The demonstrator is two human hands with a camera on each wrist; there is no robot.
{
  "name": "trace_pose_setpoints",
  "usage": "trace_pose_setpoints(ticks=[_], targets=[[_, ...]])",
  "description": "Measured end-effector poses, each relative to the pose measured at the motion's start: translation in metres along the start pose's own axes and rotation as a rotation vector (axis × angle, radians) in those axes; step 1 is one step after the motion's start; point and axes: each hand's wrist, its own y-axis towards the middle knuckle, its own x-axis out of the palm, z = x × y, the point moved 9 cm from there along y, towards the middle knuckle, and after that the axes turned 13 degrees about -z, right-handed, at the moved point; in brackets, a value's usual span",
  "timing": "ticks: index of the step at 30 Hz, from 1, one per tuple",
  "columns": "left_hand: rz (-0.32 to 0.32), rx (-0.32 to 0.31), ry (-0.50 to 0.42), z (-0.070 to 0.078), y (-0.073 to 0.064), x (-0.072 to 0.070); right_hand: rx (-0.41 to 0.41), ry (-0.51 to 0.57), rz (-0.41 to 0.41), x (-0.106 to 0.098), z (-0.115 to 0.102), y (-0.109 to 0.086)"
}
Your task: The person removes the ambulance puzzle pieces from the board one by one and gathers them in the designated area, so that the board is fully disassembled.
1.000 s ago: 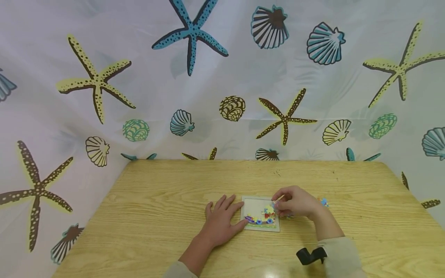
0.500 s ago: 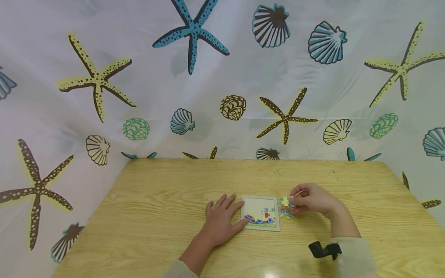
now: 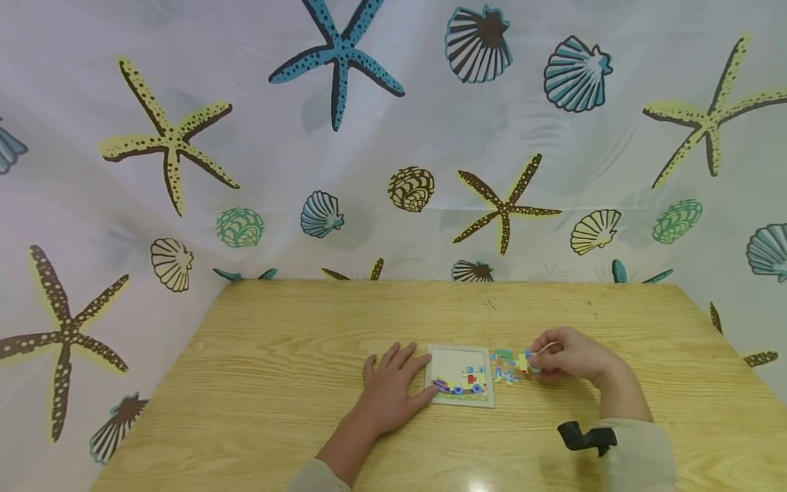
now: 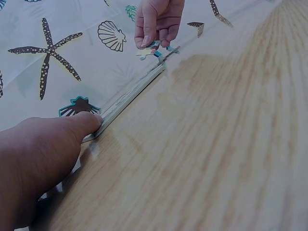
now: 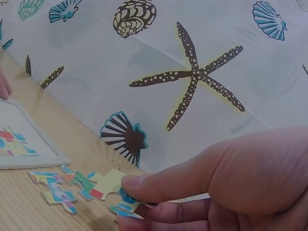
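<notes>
At the lower centre of the head view, a puzzle tray (image 3: 453,360), partly filled with a picture of a blue-wheeled vehicle, is seen on the desk (image 3: 295,362). Its left edge is touched by the left hand (image 3: 393,396), fingers spread. Right of it, loose pieces (image 3: 505,372) are scattered, and a yellow piece (image 5: 108,184) is pinched by the right hand's (image 3: 572,355) thumb and fingers.

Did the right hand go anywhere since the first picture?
Yes. In the head view, the right hand has moved to the right, away from the puzzle tray, which stayed in about the same place.
</notes>
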Motion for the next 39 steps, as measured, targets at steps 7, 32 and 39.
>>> trace_pose_setpoints(ticks=[7,32,39], targets=[[-0.007,-0.004,-0.008,0.001,0.0,-0.002,0.078,-0.051,0.048,-0.009,0.01,-0.009],[-0.012,-0.003,-0.003,0.002,0.001,0.0,0.29,-0.192,0.241,-0.017,0.017,-0.016],[-0.011,-0.008,-0.01,0.002,0.001,-0.001,0.294,-0.191,0.255,-0.017,0.013,-0.015]])
